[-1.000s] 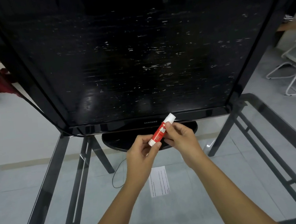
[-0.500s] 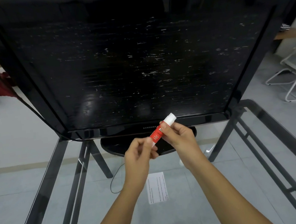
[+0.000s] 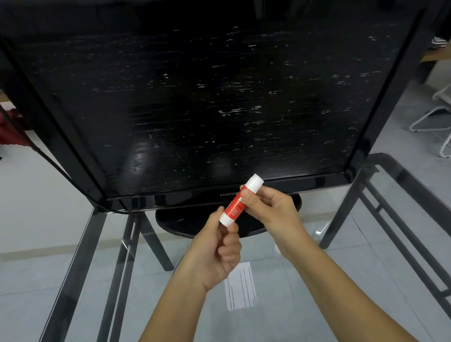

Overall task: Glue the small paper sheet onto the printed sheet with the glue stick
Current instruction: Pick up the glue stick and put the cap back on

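Both hands up over the glass surface (image 3: 311,328), in front of the monitor (image 3: 212,103) base; glue stick (image 3: 240,204) held tilted between them, white cap end up-right, white bottom end down-left; right hand (image 3: 270,207) fingers closed around the upper red body just below the cap; left hand (image 3: 215,251) fingers pinch the bottom end; cap on; printed sheet (image 3: 241,286) lies flat on the surface below the left hand, partly hidden by it; small paper sheet not visible to me
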A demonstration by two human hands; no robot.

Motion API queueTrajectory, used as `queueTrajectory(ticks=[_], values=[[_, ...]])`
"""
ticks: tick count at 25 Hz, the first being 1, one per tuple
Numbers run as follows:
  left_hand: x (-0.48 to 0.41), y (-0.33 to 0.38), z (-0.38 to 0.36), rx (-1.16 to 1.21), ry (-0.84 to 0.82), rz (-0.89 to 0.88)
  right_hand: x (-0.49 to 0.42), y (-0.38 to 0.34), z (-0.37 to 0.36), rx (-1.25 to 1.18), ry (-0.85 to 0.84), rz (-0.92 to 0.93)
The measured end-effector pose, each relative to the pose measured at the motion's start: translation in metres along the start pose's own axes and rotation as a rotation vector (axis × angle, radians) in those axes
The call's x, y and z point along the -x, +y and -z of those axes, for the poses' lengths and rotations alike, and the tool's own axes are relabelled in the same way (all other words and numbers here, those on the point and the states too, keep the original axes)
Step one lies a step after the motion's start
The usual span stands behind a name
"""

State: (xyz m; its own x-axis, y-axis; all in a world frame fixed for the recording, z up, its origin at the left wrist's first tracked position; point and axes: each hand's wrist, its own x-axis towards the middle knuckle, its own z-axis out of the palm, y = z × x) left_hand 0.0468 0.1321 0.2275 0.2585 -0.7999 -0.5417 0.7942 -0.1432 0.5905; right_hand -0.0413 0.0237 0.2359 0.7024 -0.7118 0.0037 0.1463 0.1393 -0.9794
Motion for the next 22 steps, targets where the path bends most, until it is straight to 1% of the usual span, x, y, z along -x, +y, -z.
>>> queueTrajectory(ticks=[1, 2, 3, 5, 6, 7, 8, 9, 10, 12, 13, 14, 15, 16, 18, 19, 20, 21, 22], values=[[0.002, 0.004, 0.0, 0.07, -0.045, 0.081, 0.0, 0.0, 0.0, -0.008, -0.004, 0.002], [0.002, 0.005, 0.0, 0.061, -0.05, 0.061, 0.0, 0.0, 0.0, -0.017, 0.008, 0.002], [0.001, 0.003, 0.0, -0.012, -0.021, -0.065, 0.0, 0.0, 0.001, -0.028, 0.034, -0.001], [-0.001, -0.006, 0.0, -0.265, 0.103, -0.496, 0.0, 0.0, 0.001, -0.057, 0.084, -0.011], [-0.002, -0.011, 0.0, -0.391, 0.12, -0.681, -0.001, -0.001, 0.001, -0.071, 0.09, -0.013], [-0.002, -0.015, -0.002, -0.482, 0.143, -0.783, -0.001, -0.002, 0.001, -0.08, 0.083, -0.013], [-0.003, -0.016, -0.001, -0.517, 0.181, -0.785, -0.002, -0.003, 0.0, -0.085, 0.068, -0.011], [-0.003, -0.012, 0.0, -0.483, 0.19, -0.701, -0.002, -0.004, -0.001, -0.089, 0.05, -0.007], [-0.002, -0.005, 0.0, -0.361, 0.142, -0.514, -0.002, -0.004, -0.001, -0.092, 0.031, -0.001], [0.006, 0.011, -0.001, 0.012, -0.114, 0.006, -0.002, -0.006, -0.002, -0.086, 0.007, 0.014], [0.007, 0.015, 0.0, 0.12, -0.179, 0.138, -0.001, -0.005, -0.002, -0.081, 0.005, 0.017], [0.005, 0.016, 0.001, 0.125, -0.182, 0.158, 0.0, -0.004, -0.002, -0.078, 0.011, 0.018], [0.005, 0.014, 0.0, 0.044, -0.144, 0.08, 0.0, -0.004, -0.001, -0.078, 0.023, 0.017], [0.004, 0.01, 0.0, -0.061, -0.076, -0.088, 0.0, -0.003, -0.001, -0.078, 0.037, 0.014], [0.002, -0.002, -0.001, -0.293, 0.064, -0.544, -0.001, -0.001, -0.001, -0.078, 0.057, 0.004], [0.003, -0.007, 0.0, -0.439, 0.095, -0.706, -0.001, -0.001, -0.001, -0.077, 0.055, 0.002], [0.001, -0.009, 0.002, -0.547, 0.134, -0.783, -0.001, 0.0, -0.001, -0.075, 0.048, 0.004], [0.0, -0.008, 0.002, -0.598, 0.183, -0.762, -0.001, 0.0, -0.001, -0.072, 0.037, 0.007], [0.001, -0.004, 0.0, -0.578, 0.208, -0.67, -0.001, 0.0, -0.001, -0.071, 0.024, 0.011]])
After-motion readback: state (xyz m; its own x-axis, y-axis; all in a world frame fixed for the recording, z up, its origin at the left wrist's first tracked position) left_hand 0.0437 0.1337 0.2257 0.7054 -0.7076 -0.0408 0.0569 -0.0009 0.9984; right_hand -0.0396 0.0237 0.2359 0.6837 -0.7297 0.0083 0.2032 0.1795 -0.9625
